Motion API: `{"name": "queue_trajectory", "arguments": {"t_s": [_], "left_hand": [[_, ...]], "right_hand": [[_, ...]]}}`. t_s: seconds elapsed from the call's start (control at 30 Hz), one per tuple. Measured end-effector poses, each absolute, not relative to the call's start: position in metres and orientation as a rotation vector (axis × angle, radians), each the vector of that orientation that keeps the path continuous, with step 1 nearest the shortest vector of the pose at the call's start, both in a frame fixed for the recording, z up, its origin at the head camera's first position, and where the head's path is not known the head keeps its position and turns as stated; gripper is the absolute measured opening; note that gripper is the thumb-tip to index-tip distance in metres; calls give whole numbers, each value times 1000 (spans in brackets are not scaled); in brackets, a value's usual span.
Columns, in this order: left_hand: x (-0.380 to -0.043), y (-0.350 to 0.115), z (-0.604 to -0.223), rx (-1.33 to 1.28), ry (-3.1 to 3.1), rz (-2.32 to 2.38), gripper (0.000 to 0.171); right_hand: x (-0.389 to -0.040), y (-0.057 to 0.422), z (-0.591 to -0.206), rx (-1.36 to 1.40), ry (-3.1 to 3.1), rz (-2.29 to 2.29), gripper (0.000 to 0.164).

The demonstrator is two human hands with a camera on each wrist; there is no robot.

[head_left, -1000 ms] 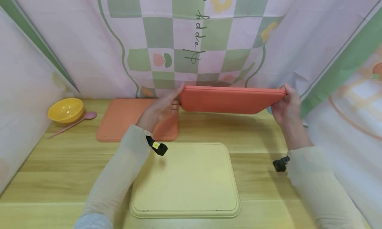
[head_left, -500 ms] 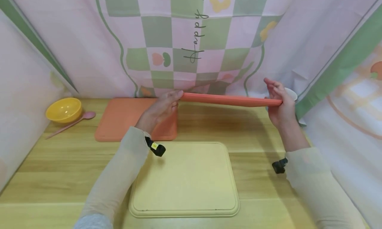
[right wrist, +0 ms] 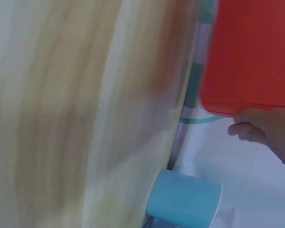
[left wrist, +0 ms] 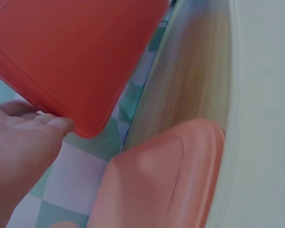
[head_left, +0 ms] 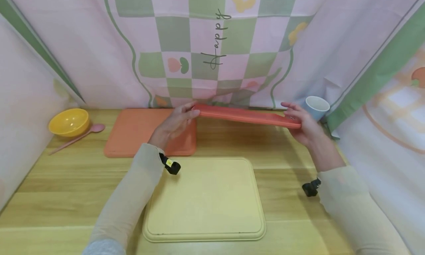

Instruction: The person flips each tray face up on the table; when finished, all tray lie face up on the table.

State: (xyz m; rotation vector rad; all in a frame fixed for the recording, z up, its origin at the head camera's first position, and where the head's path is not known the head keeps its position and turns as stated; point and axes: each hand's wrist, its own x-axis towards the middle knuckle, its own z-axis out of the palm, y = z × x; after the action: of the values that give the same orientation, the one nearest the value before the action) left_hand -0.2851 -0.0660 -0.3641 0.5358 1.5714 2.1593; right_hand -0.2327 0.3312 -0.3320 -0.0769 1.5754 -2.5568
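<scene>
Both hands hold a red rectangular board point(head_left: 245, 116) above the table in the head view, its near edge facing me and its right end a little lower. The left hand point(head_left: 174, 122) pinches the left end, thumb on top. At the other end the right hand point(head_left: 305, 127) grips the edge, its fingers partly raised. An orange board point(head_left: 132, 131) lies flat on the table under the left hand. Nearer to me lies a pale yellow board point(head_left: 206, 199). In the left wrist view the red board's underside point(left wrist: 80, 57) shows above the orange board point(left wrist: 152, 185).
A blue cup point(head_left: 317, 108) stands at the back right, just beyond the right hand. At the back left are a yellow bowl point(head_left: 69, 123) and a pink spoon point(head_left: 78, 138). A checkered curtain point(head_left: 206, 44) hangs along the table's back edge.
The red board has tipped toward level and its right end has come lower and leftward. The right hand has moved left with it, uncovering the blue cup. The left hand has shifted slightly left.
</scene>
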Motion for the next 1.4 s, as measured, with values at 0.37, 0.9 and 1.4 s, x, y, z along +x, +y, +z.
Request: {"name": "queue_trajectory", "arguments": {"t_s": [0.37, 0.9, 1.4], "left_hand": [[-289, -62, -366, 390, 1619, 2222, 74], [-290, -54, -372, 125, 1697, 2286, 69], [-283, -55, -374, 85, 1719, 2181, 66]], "right_hand": [[-232, 328, -342, -165, 1605, -2594, 21], [-229, 325, -344, 240, 1734, -2661, 33], [-231, 328, -350, 482, 1965, -2527, 62]]}}
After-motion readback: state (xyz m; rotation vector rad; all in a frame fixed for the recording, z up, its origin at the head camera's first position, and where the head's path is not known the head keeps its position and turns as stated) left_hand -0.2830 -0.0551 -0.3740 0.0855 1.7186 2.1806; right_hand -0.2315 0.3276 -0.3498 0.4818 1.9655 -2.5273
